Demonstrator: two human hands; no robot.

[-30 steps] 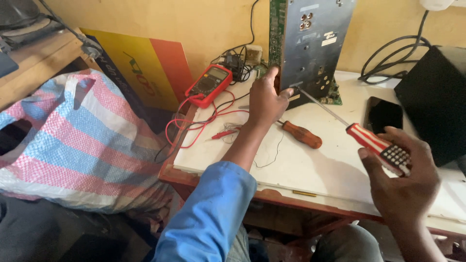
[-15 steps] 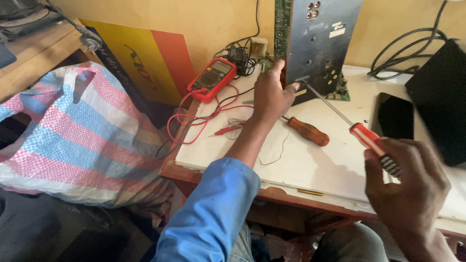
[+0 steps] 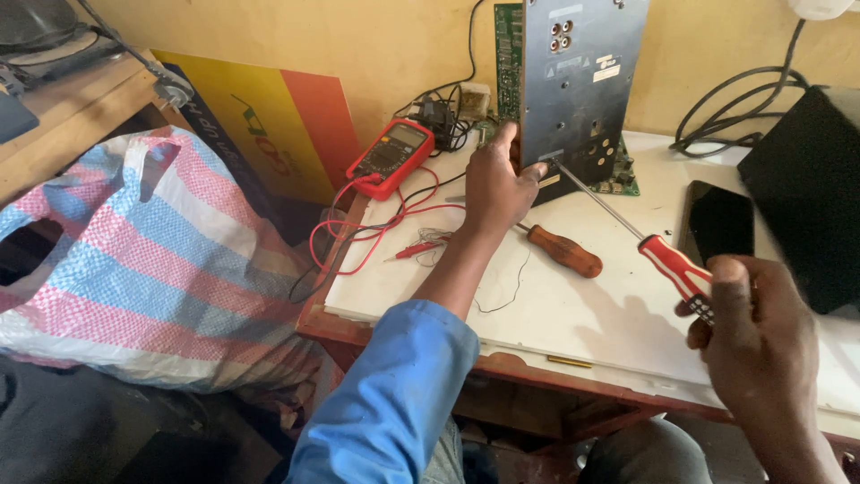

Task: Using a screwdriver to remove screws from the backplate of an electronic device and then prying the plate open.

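Observation:
My left hand (image 3: 495,185) grips the lower left edge of an upright grey metal panel (image 3: 582,85) with a green circuit board behind it, standing on the white worktop (image 3: 573,314). My right hand (image 3: 757,345) holds a red-and-white-handled screwdriver (image 3: 667,262) by its handle. Its long shaft slants up to the left, and the tip sits at the panel's lower edge, close to my left fingers. A second screwdriver with a brown wooden handle (image 3: 563,251) lies flat on the worktop just below my left hand.
A red multimeter (image 3: 391,157) with red and black leads sits at the back left of the worktop. A dark phone (image 3: 719,224) lies at the right beside a black box (image 3: 811,188). A striped woven bag (image 3: 152,269) fills the left side. Cables hang along the yellow wall.
The view has shifted, so everything sits further right and lower. My left hand stays on the panel. My right hand keeps the screwdriver, whose tip remains at the panel's lower edge.

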